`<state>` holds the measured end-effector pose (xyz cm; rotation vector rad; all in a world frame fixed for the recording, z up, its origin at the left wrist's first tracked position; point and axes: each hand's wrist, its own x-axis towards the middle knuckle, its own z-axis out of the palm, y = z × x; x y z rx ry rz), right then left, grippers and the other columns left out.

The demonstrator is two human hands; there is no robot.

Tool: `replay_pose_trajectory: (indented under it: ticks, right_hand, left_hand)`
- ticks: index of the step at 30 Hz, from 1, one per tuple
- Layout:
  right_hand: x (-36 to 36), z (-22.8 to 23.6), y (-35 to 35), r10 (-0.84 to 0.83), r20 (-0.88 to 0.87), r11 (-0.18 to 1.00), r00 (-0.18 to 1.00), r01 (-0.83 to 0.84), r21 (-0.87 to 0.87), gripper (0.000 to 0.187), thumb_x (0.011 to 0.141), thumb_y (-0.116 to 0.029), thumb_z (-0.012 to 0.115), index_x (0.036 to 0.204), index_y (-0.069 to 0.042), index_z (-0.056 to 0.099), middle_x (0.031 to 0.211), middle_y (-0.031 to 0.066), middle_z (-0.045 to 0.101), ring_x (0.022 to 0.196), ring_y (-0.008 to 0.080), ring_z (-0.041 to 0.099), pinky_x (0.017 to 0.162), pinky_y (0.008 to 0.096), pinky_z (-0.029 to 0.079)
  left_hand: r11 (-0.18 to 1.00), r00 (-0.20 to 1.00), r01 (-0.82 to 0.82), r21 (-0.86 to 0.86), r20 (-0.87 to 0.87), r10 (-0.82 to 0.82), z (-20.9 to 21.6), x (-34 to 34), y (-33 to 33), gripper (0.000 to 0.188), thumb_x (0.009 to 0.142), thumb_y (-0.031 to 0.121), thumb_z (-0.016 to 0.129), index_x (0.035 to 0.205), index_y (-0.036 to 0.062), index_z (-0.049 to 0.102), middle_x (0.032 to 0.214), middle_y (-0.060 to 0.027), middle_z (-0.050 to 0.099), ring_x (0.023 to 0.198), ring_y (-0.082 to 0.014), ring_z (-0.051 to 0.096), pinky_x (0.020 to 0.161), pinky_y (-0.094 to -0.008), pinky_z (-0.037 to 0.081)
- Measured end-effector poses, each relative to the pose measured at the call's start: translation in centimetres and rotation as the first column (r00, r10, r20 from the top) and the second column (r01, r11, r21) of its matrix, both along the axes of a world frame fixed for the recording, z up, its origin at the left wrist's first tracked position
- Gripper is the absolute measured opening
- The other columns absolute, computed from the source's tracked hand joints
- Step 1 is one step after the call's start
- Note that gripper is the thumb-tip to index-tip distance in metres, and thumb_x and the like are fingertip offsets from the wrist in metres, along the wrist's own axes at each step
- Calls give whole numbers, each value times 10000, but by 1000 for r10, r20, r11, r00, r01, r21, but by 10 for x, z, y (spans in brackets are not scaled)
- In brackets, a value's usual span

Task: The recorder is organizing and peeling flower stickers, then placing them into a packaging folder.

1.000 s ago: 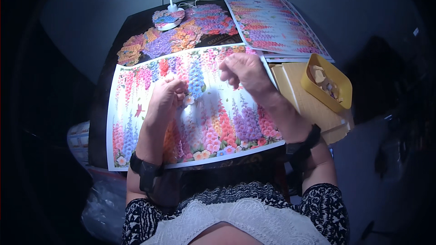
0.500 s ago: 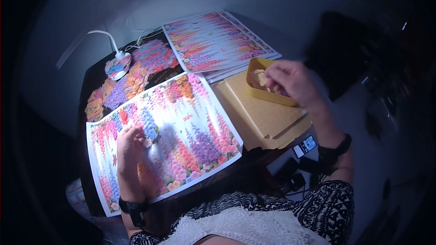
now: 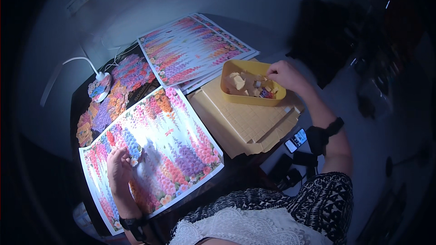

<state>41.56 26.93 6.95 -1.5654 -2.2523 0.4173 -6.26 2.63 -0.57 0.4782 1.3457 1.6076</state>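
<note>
- Right hand (image 3: 284, 75): fingertips dip into the yellow tray (image 3: 232, 69); whether they pinch a piece cannot be told.
- Tray: oblong plastic, long axis left to right, holding small tan pieces; it sits on stacked tan gridded sheets (image 3: 240, 124).
- Left hand (image 3: 119, 169): loosely curled, resting on the glossy flower print (image 3: 181, 140); nothing visibly held.
- Worktop (image 3: 247, 165): dark, edges lost in shadow.
</note>
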Motion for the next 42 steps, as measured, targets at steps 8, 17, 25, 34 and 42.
replay_pose_trajectory:
  ticks: [8,17,25,34,42]
  right_hand:
    - [-12,-21,16,153,204,988,967,-152,-19,147,770,-103,634,882,-63,722,871,138,688,836,272,658,775,373,507]
    - [-18,-17,15,98,105,995,990,-95,-35,139,769,-112,633,869,-66,719,852,128,690,807,260,662,754,358,511]
    - [-14,-4,4,91,-20,995,996,-92,-25,144,779,-131,644,873,-40,704,822,126,682,777,245,659,732,354,505]
    - [5,12,-46,15,-44,983,999,-7,186,162,831,-135,622,864,18,663,833,117,658,806,215,610,694,332,471]
    - [23,-7,-67,-409,-35,909,912,410,76,349,890,-287,559,774,28,655,768,182,650,730,315,635,690,403,494]
  left_hand:
    - [1000,999,9,29,32,-10,0,2,0,83,856,60,561,790,59,511,689,-31,573,538,-83,527,477,-208,447]
    - [998,998,62,30,16,-62,-6,-9,-1,71,859,76,597,807,60,552,688,8,564,555,-54,544,481,-180,480]
    - [1000,1000,-9,-3,-3,9,-3,0,1,101,856,63,582,778,71,517,678,-5,561,522,-56,497,456,-171,402]
    - [1000,1000,8,14,0,-8,-4,0,1,95,856,63,584,786,69,521,682,0,551,526,-56,498,462,-173,412]
    - [999,1000,21,27,-11,-20,-5,-2,3,62,852,68,592,819,50,543,692,-2,562,540,-46,512,453,-150,412]
